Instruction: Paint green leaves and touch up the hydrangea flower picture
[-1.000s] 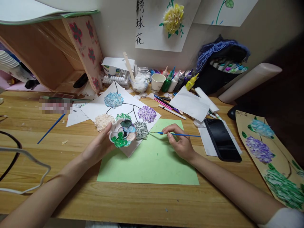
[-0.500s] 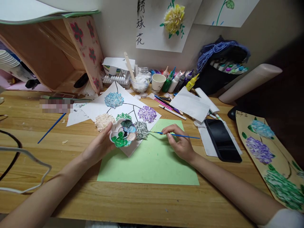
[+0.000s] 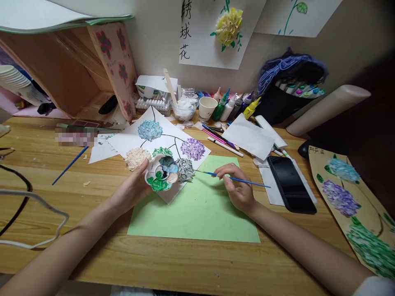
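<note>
My left hand (image 3: 134, 185) grips a flower-shaped paint palette (image 3: 149, 167) by its left side, tilted so its wells of green, blue, black and peach paint show. In my right hand (image 3: 237, 187) is a thin blue paintbrush (image 3: 249, 181), pinched near its tip end. The brush tip meets the right edge of a grey textured flower (image 3: 186, 169) on a white sheet (image 3: 123, 140). That sheet also bears a blue flower (image 3: 149, 130), a purple flower (image 3: 193, 148), a cream flower (image 3: 137, 158) and a green flower (image 3: 163, 152), partly behind the palette. Underneath lies light green paper (image 3: 194, 218).
A phone (image 3: 291, 183) lies right of my right hand, near a painted flower panel (image 3: 342, 197). Behind the sheet stand a paper cup (image 3: 207, 108), a bowl of white scraps (image 3: 184, 110) and several paint bottles (image 3: 219, 110). Another blue brush (image 3: 70, 165) and cables (image 3: 58, 213) lie left.
The whole view has shifted slightly. The brush handle slants a little lower at its right end, while its tip stays at the grey flower. My left hand keeps the palette in about the same place.
</note>
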`<act>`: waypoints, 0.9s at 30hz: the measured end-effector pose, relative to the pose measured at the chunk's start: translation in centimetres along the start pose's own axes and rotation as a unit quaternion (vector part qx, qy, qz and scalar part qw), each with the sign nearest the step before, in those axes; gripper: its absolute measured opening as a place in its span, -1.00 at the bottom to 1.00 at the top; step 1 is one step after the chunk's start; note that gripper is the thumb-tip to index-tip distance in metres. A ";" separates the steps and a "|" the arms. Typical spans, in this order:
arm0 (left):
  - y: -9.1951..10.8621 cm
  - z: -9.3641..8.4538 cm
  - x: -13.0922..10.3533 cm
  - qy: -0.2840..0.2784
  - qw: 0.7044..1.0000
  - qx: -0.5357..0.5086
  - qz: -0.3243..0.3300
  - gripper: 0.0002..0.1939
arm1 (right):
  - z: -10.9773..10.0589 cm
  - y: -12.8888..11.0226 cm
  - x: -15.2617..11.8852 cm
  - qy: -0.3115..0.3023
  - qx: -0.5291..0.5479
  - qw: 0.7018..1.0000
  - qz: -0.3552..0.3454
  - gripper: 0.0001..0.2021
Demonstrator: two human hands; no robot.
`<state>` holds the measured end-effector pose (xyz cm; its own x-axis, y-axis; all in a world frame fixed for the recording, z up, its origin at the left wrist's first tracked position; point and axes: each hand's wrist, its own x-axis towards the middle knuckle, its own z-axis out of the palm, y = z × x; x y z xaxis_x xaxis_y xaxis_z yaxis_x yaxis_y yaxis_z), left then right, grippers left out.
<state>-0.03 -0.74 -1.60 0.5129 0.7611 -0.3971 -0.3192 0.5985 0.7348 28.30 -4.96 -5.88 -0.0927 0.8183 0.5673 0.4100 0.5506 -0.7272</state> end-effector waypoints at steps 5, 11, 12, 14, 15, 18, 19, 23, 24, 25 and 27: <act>-0.5 0.2 0.1 -0.026 0.999 0.003 0.018 -0.48 | -0.1 -0.7 -0.2 -0.022 0.010 0.995 -0.098 -0.80; -0.8 1.3 -0.1 -0.011 0.999 0.037 0.001 -0.45 | 0.4 -1.2 0.3 -0.149 -0.030 0.978 -0.146 -0.65; -0.7 1.4 -0.2 -0.007 0.999 0.043 0.001 -0.45 | 0.5 -1.2 0.3 -0.162 -0.035 0.975 -0.146 -0.65; -0.7 1.6 -0.3 -0.006 0.999 0.053 0.001 -0.44 | 0.6 -1.1 0.4 -0.175 -0.040 0.972 -0.149 -0.65; -0.6 1.6 -0.3 -0.008 0.998 0.056 0.001 -0.44 | 0.7 -1.1 0.4 -0.175 -0.039 0.972 -0.154 -0.65; -0.6 1.6 -0.4 -0.014 0.998 0.057 0.001 -0.44 | 0.6 -1.1 0.4 -0.169 -0.038 0.972 -0.159 -0.65; -0.7 1.5 -0.4 -0.014 0.998 0.056 0.001 -0.44 | 0.6 -1.2 0.3 -0.171 -0.038 0.972 -0.159 -0.65; -0.7 1.0 -0.3 0.006 0.998 0.055 -0.007 -0.46 | 0.3 -1.0 -0.3 -0.114 -0.024 0.983 -0.145 -0.63; -0.7 0.8 -0.3 0.010 0.998 0.054 -0.005 -0.47 | 0.2 -0.9 -0.4 -0.072 -0.016 0.989 -0.129 -0.64; -0.7 0.5 -0.3 0.010 0.999 0.052 0.000 -0.47 | 0.1 -0.7 -0.6 -0.027 -0.008 0.994 -0.107 -0.66; -0.5 0.0 -0.3 -0.002 0.999 0.043 0.014 -0.47 | 0.1 -0.3 -0.7 0.047 0.006 0.997 -0.056 -0.70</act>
<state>0.01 -1.23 -1.85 0.5077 0.7760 -0.3742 -0.2643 0.5537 0.7896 28.16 -5.65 -6.05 -0.0518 0.7324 0.6789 0.3917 0.6402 -0.6608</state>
